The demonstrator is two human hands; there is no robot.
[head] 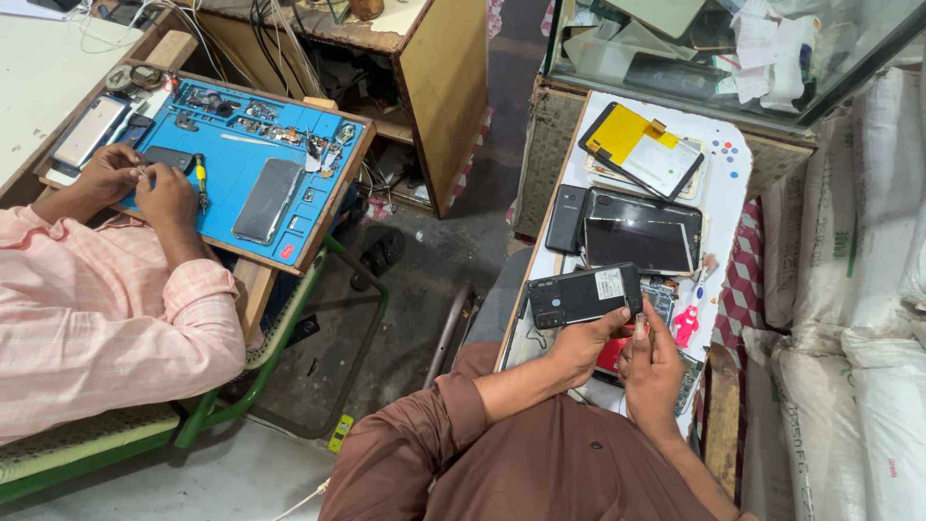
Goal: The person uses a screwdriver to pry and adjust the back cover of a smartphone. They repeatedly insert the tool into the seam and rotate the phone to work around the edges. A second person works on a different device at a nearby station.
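My left hand [577, 349] grips a black phone [582, 295] from below, its back facing up, with a camera at its left end and a pale sticker near its right end. My right hand [654, 371] is pinched at the phone's right end, thumb and fingertips on its edge. Something small and pale shows between those fingertips; I cannot tell what it is. Both hands hover over the near part of a small white table [725, 198]. Brown sleeves cover my forearms.
On the white table lie a dark tablet [639, 241], a black phone [566, 218], a yellow-backed screen [640, 148] and a red tool [686, 324]. White sacks [849, 318] stand on the right. At left, a person in a pink shirt [96, 309] works over a blue mat [246, 154].
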